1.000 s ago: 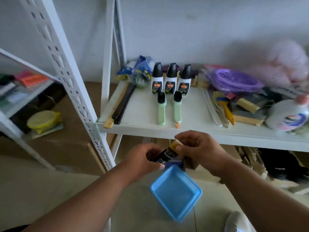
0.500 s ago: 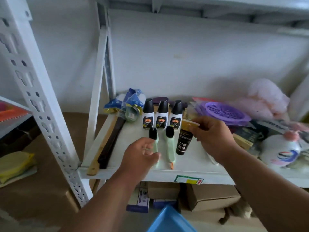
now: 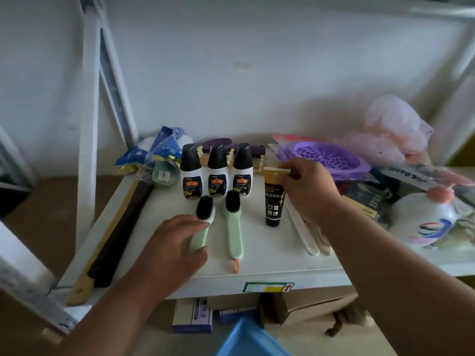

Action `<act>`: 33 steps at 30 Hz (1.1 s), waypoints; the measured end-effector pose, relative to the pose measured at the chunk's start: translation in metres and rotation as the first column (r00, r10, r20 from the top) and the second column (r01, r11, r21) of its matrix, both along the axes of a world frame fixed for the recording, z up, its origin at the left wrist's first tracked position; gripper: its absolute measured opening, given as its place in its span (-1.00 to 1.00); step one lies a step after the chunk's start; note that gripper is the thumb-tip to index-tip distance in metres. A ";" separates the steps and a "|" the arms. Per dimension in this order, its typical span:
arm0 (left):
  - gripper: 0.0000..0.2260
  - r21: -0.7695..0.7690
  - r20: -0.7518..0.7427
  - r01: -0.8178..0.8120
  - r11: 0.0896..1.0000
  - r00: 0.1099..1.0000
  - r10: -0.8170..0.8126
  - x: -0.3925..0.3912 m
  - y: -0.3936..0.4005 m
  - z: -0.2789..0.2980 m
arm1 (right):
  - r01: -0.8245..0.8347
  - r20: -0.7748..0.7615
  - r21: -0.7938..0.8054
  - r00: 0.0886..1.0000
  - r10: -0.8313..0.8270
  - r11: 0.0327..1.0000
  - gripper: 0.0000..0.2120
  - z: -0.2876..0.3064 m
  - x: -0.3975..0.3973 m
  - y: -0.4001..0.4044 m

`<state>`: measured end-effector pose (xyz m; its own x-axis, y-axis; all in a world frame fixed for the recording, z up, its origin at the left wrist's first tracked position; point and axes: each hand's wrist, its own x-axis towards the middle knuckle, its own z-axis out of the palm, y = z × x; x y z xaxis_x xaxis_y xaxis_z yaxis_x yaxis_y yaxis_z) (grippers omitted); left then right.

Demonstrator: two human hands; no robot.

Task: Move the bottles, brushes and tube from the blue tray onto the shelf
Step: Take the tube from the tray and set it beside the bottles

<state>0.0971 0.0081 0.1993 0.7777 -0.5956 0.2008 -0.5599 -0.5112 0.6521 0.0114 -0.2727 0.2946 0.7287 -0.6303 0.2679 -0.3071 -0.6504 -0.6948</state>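
Three white bottles with black caps [image 3: 217, 173] stand in a row at the back of the white shelf [image 3: 259, 263]. Two green brushes with black bristles lie in front of them. My left hand [image 3: 174, 247] rests on the handle of the left brush [image 3: 204, 219], fingers curled around it. The right brush [image 3: 233, 224] lies free beside it. My right hand [image 3: 307, 188] pinches the gold flat end of a black tube [image 3: 273, 201], which stands cap-down on the shelf to the right of the bottles. A corner of the blue tray [image 3: 246, 341] shows at the bottom edge.
A long wooden-handled tool [image 3: 110, 237] lies along the shelf's left side, blue packets [image 3: 156, 158] behind it. To the right are a purple strainer [image 3: 326, 156], pink mesh, a white detergent bottle [image 3: 424, 219] and pale flat sticks [image 3: 305, 235]. Cardboard boxes [image 3: 295, 307] sit under the shelf.
My right hand carried the tube up from the tray and set it upright on the shelf beside the bottles. My left hand left the tray and came down onto the left brush.
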 end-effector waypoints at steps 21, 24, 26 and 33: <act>-0.60 0.207 -0.159 -0.088 0.974 0.980 0.123 -0.046 -0.010 0.030 | -0.122 -0.198 -0.018 0.973 0.116 0.992 -0.80 0.010 -0.029 0.006; -0.57 0.248 -0.170 -0.068 0.966 0.979 0.112 -0.042 -0.019 0.042 | -0.141 -0.233 -0.003 0.963 0.137 0.990 -0.77 0.012 -0.028 0.008; -0.63 0.275 -0.192 -0.065 0.959 0.974 0.121 -0.040 -0.023 0.051 | -0.139 -0.242 -0.016 0.961 0.131 0.990 -0.76 0.011 -0.025 0.010; -0.84 0.259 -0.285 -0.083 0.962 0.945 0.158 -0.025 -0.024 0.060 | -0.112 -0.243 -0.015 0.964 0.105 0.994 -0.77 0.011 -0.020 0.008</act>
